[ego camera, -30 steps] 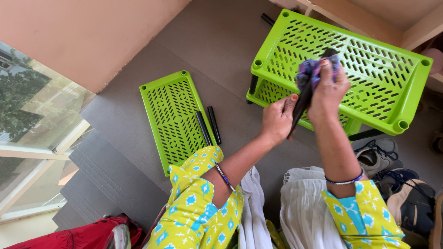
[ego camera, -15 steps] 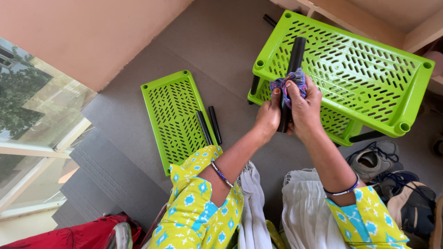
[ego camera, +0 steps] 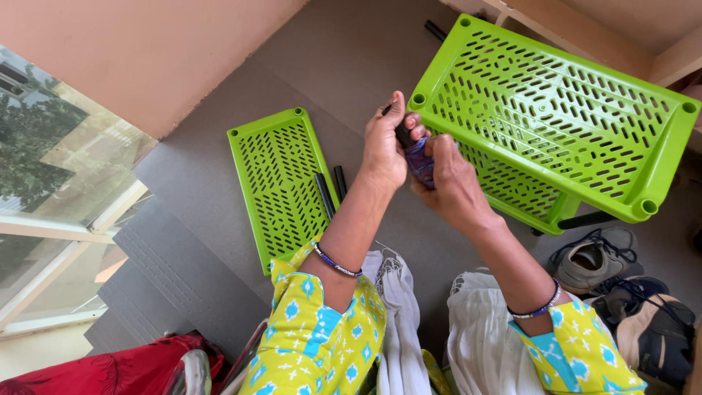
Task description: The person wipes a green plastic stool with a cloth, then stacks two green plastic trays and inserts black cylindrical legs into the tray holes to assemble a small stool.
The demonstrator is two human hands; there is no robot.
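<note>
My left hand (ego camera: 385,146) grips a black tube (ego camera: 401,133), mostly hidden behind the fingers. My right hand (ego camera: 452,183) holds a purple-blue cloth (ego camera: 420,157) pressed against that tube. Both hands are raised close together, just in front of the near left corner of a bright green perforated plastic rack (ego camera: 556,117). A separate green perforated shelf (ego camera: 281,183) lies flat on the grey floor to the left. Two more black tubes (ego camera: 330,192) rest along its right edge.
Shoes (ego camera: 596,256) sit on the floor at the right, below the rack. A peach wall (ego camera: 146,58) and a window (ego camera: 51,197) are on the left, with a grey step (ego camera: 168,271) beneath. Red fabric (ego camera: 117,369) lies at the bottom left.
The tube and cloth have come down from above the rack to its near corner. The tube, which stuck up over the hands, is now mostly hidden in them.
</note>
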